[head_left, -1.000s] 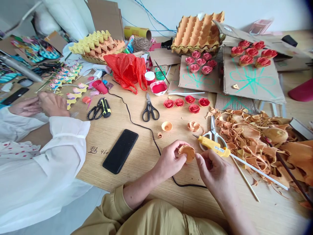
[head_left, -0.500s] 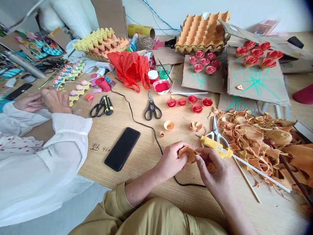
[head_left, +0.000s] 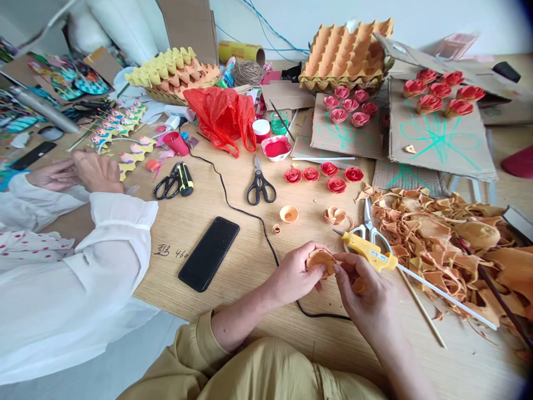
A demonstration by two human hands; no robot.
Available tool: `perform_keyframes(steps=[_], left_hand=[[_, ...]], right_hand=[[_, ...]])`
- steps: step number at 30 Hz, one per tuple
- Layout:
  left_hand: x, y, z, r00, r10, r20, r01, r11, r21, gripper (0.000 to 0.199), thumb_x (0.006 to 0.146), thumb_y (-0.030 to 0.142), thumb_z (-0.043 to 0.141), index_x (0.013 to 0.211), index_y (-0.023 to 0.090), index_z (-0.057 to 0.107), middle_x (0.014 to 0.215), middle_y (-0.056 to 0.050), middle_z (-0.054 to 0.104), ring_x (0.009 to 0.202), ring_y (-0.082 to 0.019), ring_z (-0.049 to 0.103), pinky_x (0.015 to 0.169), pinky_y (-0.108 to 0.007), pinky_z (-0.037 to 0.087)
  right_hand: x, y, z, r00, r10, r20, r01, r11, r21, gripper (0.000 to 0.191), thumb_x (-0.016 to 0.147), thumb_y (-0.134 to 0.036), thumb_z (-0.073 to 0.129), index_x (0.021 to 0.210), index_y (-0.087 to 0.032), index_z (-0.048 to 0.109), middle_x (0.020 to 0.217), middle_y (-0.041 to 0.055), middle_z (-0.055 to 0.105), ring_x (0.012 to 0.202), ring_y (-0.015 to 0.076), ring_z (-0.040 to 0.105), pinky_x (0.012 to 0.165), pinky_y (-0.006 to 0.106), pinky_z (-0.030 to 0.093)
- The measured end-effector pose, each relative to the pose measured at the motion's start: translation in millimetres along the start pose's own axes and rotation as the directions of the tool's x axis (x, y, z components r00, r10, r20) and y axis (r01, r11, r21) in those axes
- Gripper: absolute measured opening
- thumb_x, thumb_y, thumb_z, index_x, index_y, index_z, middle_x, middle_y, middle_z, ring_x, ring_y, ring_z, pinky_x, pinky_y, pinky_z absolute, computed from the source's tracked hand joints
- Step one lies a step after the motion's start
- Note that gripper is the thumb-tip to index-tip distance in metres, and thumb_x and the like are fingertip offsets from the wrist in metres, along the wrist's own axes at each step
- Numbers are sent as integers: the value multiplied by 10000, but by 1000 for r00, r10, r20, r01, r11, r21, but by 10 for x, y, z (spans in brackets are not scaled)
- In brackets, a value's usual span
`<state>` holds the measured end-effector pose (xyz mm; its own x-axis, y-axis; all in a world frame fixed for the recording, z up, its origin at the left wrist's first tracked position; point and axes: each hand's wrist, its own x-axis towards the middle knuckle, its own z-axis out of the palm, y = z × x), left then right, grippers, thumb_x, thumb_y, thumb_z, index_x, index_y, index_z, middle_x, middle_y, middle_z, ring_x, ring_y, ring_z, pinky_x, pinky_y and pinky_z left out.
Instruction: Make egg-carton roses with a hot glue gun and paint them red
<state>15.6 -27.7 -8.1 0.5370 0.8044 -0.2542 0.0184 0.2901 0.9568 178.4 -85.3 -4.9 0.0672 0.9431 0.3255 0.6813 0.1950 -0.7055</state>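
Note:
My left hand (head_left: 297, 275) pinches a peach-coloured paper flower cup (head_left: 320, 262) by its left side, above the wooden table. On the cup's right edge, the thumb and fingers of my right hand (head_left: 364, 286) are pressed together. A yellow glue gun (head_left: 368, 251) with a white stick lies just beyond my right hand, over the silver scissors (head_left: 368, 214). Farther off sit a petalled cup (head_left: 335, 215), a plain cup (head_left: 288, 214) and a tiny rolled piece (head_left: 277, 228).
Black scissors (head_left: 260, 186), a phone (head_left: 209, 254) and a black cable (head_left: 227, 194) lie left of centre. Red paper roses (head_left: 336, 184) stand behind, near red paint (head_left: 276, 147). Carton scraps (head_left: 437, 239) heap at right. Another person's hands (head_left: 95, 171) work at left.
The flower cup has turned and tilted slightly between my hands, and my left fingers have shifted a little on it. The view has moved very slightly.

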Motion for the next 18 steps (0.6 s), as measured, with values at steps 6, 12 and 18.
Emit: perform_keyframes(steps=[6,12,18], left_hand=[[13,-8,-37,996,56,73,-62,995,77,445,782,130,747,1208,180,627,1023,-48,701,865,-154,664,768,-248,561],[20,-20,-51,995,80,66,-86,992,94,437,788,191,778,1202,172,639,1113,-80,719,986,-193,673,837,-273,550],[13,28,-45,998,54,44,-58,995,85,424,770,184,794,1167,156,649,1030,-61,719,918,-182,672,807,-272,547]], right_hand=[[10,14,-1,1000,-20,-19,19,999,-44,124,1015,-269,580,1070,-215,677,778,7,719,557,126,640,520,216,510],[5,20,1,1000,-15,-12,14,999,-34,118,1016,-255,576,1084,-216,664,744,-6,703,546,125,633,514,211,507],[10,6,-5,1000,-11,-3,11,1000,-10,128,1017,-260,576,1097,-210,663,734,-10,701,541,126,641,523,215,521]])
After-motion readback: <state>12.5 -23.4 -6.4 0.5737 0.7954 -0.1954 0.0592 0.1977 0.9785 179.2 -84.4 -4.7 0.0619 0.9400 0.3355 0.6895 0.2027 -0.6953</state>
